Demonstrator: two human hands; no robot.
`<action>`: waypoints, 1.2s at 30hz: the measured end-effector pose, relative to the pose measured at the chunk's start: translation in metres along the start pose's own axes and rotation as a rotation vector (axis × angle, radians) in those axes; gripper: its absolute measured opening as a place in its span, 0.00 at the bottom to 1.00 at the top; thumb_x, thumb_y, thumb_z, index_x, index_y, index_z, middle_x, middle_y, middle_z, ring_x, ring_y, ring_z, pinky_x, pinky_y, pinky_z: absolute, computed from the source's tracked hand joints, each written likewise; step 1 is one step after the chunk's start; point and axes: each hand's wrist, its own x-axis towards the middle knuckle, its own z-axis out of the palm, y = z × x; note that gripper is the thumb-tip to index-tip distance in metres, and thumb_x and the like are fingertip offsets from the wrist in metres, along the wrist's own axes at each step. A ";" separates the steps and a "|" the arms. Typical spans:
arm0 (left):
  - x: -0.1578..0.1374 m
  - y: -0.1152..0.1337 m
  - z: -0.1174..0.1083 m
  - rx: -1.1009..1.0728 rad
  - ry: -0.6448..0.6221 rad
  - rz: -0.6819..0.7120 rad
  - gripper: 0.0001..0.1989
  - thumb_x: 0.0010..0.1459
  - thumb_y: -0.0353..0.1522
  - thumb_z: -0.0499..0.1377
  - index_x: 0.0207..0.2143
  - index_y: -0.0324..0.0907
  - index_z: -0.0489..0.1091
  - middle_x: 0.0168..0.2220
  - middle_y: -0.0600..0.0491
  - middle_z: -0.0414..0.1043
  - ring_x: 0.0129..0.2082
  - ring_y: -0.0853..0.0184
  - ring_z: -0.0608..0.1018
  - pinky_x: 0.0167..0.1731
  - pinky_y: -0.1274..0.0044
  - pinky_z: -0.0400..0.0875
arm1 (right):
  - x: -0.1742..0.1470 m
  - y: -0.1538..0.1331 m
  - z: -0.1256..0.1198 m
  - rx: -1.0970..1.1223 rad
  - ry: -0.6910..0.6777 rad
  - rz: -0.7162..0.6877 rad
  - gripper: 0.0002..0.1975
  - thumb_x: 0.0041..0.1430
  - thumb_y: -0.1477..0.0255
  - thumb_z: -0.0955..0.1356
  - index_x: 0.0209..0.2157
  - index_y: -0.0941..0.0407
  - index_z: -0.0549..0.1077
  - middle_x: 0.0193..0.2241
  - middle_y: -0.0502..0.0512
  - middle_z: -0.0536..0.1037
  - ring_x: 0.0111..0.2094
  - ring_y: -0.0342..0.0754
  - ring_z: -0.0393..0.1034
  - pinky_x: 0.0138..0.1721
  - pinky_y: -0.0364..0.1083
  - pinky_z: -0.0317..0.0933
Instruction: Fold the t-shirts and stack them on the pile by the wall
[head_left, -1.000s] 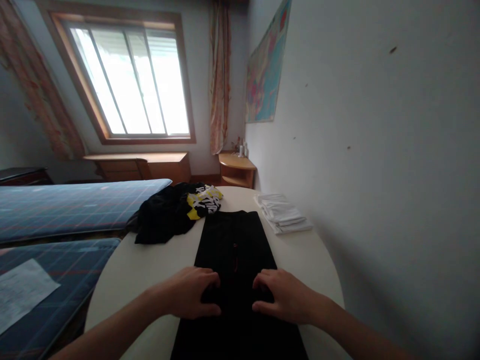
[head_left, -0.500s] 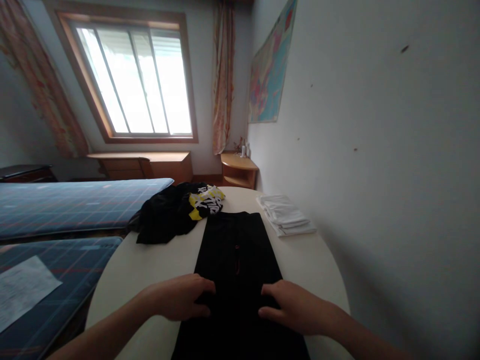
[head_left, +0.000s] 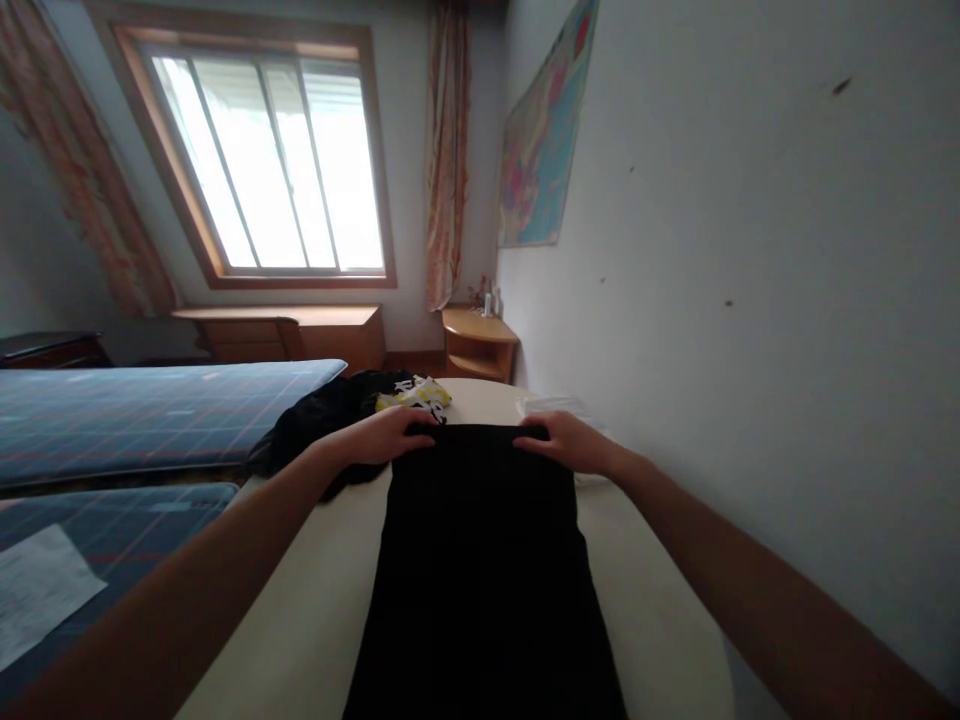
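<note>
I see both arms stretched out over the round cream-white table (head_left: 660, 610), reaching to its far side. My left hand (head_left: 379, 438) grips the far left corner of the long black cloth garment (head_left: 480, 560), fingers curled over its edge; my right hand (head_left: 566, 442) does the same at the far right corner. The two hands are apart, one at each end of that far edge, each closed on the fabric.

The black garment lies flat down the middle of the table, its far edge straight between the hands and its near end running out of the bottom of the view. Bare tabletop shows along both long sides of it, a broad strip on the left and a somewhat narrower one on the right before the table's curved rim.

Just beyond my left hand sits a crumpled pile of black clothing (head_left: 315, 425) with a yellow, black and white printed piece (head_left: 414, 394) on top, touching or nearly touching the garment's far left corner. Behind my right hand a stack of folded white cloth (head_left: 559, 404) lies near the plain white wall (head_left: 750, 250). To the left of the table, blue checked mattresses (head_left: 150, 405) close off that side.
</note>
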 end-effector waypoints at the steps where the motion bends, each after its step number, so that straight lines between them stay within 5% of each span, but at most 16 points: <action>1: 0.008 -0.010 0.006 0.017 0.015 -0.009 0.18 0.61 0.40 0.56 0.49 0.39 0.73 0.47 0.47 0.78 0.47 0.57 0.77 0.53 0.69 0.67 | 0.009 0.008 0.005 -0.011 0.009 0.009 0.16 0.61 0.63 0.68 0.44 0.59 0.78 0.41 0.59 0.81 0.42 0.53 0.74 0.45 0.47 0.63; 8: 0.035 -0.069 0.065 0.032 0.006 -0.148 0.15 0.52 0.28 0.58 0.42 0.41 0.76 0.40 0.50 0.80 0.42 0.59 0.80 0.48 0.71 0.72 | 0.039 0.060 0.062 -0.005 -0.057 0.106 0.16 0.55 0.75 0.69 0.46 0.59 0.77 0.42 0.60 0.81 0.43 0.52 0.75 0.47 0.46 0.65; 18: 0.064 -0.096 0.082 0.086 0.242 -0.298 0.17 0.58 0.29 0.56 0.51 0.42 0.73 0.48 0.47 0.78 0.51 0.57 0.77 0.54 0.70 0.68 | 0.066 0.102 0.073 0.059 0.154 0.147 0.11 0.56 0.73 0.72 0.43 0.56 0.76 0.41 0.57 0.81 0.43 0.50 0.76 0.48 0.48 0.65; 23: 0.063 -0.099 0.104 0.125 0.264 -0.438 0.15 0.60 0.29 0.56 0.50 0.42 0.72 0.48 0.46 0.78 0.51 0.56 0.78 0.52 0.70 0.70 | 0.073 0.102 0.098 0.053 0.205 0.158 0.10 0.57 0.78 0.70 0.42 0.56 0.76 0.39 0.54 0.81 0.42 0.48 0.76 0.49 0.47 0.65; 31: 0.066 -0.094 0.107 0.159 0.278 -0.551 0.16 0.62 0.27 0.54 0.51 0.41 0.70 0.50 0.44 0.75 0.51 0.57 0.77 0.52 0.70 0.69 | 0.078 0.096 0.115 -0.064 0.202 0.185 0.08 0.60 0.79 0.68 0.41 0.57 0.76 0.42 0.57 0.79 0.45 0.48 0.73 0.51 0.47 0.63; 36: 0.055 -0.057 0.121 0.221 0.320 -0.543 0.28 0.60 0.32 0.58 0.62 0.38 0.61 0.66 0.35 0.54 0.61 0.47 0.68 0.58 0.62 0.64 | 0.071 0.064 0.126 -0.175 0.240 0.225 0.17 0.62 0.79 0.65 0.51 0.57 0.74 0.57 0.65 0.71 0.59 0.57 0.62 0.60 0.57 0.54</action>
